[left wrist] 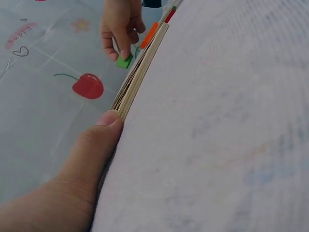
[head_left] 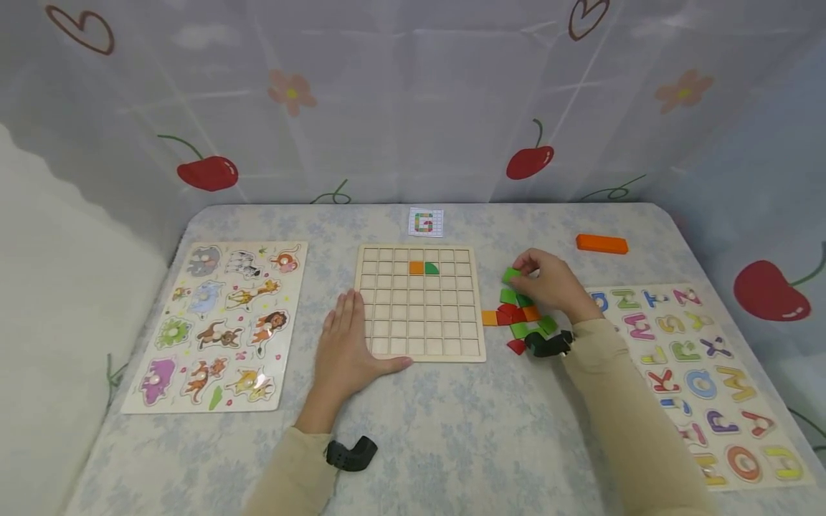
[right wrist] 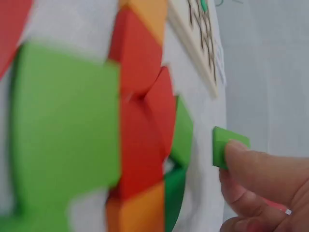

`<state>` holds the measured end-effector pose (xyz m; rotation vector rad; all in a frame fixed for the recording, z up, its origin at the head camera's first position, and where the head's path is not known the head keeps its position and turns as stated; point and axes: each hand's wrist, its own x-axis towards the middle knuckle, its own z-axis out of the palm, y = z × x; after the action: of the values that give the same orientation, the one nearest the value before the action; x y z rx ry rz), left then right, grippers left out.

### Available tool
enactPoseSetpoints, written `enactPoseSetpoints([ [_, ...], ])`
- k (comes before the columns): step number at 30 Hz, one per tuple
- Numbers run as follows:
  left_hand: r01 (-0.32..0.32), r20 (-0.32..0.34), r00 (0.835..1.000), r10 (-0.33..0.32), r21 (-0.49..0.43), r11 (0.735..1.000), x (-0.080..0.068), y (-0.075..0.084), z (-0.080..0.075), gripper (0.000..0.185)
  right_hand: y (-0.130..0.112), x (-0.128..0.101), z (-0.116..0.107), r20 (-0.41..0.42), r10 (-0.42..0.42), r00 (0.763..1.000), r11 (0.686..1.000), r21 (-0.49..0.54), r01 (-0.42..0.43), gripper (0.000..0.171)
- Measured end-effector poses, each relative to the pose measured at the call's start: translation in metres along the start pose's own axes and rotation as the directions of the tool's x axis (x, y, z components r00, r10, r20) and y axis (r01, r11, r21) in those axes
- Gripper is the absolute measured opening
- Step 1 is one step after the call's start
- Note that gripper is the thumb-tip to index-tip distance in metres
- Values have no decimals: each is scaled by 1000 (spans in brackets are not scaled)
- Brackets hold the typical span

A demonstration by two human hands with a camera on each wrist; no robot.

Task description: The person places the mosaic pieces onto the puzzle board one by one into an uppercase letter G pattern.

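A wooden grid board [head_left: 419, 301] lies in the middle of the table, with an orange square [head_left: 416, 267] and a green quarter-round piece [head_left: 432, 268] set in its upper rows. My left hand [head_left: 348, 344] rests flat beside the board's left edge, thumb against its front side [left wrist: 104, 130]. My right hand [head_left: 548, 281] pinches a small green block [head_left: 512, 274] [left wrist: 124, 61] [right wrist: 223, 145] at the far end of a heap of red, green and orange pieces [head_left: 519, 315] right of the board.
An animal puzzle board [head_left: 219, 322] lies at the left, an alphabet puzzle [head_left: 697, 373] at the right. A pattern card [head_left: 426, 222] sits behind the grid board, and an orange bar [head_left: 601, 244] lies far right.
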<state>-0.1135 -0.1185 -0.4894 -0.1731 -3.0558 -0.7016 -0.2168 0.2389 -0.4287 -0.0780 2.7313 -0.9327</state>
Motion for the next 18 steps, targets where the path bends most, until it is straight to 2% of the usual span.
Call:
enactPoseSetpoints([
  [4,6,4,1000,-6,-6,1000,-1,-1,1,149,-13,8,7,-25,-47,999,998,34,47,23],
  [8,9,8,1000,-9,-17,1000,-1,-1,0,149,-32,17,20,-16,-87,996,993,79,88,21],
  [18,7,7,1000,-7,-20,1000,-1,-1,0,149,-79,29,66,24,-182,983,973,149,176,17],
])
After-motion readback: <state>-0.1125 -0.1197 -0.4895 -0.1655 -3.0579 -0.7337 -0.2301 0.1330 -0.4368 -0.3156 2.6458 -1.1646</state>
